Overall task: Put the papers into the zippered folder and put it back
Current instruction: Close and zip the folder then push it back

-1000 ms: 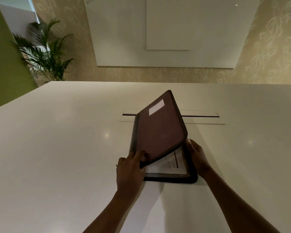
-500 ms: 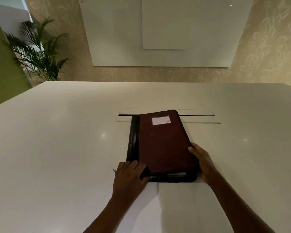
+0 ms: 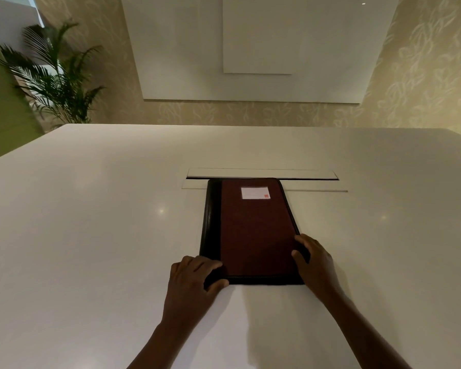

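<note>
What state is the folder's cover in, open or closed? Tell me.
Closed. The zippered folder lies flat on the table, cover down with no papers showing. Whether it is zipped cannot be told.

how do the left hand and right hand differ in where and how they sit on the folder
The left hand grips the near left corner of the folder, thumb wrapped round its front edge; the right hand sits at the right side edge, a little farther up. The left hand's fingers curl over the black spine strip, while the right hand's fingers rest on the dark red cover. Both touch the closed folder, which lies flat on the table.
</note>
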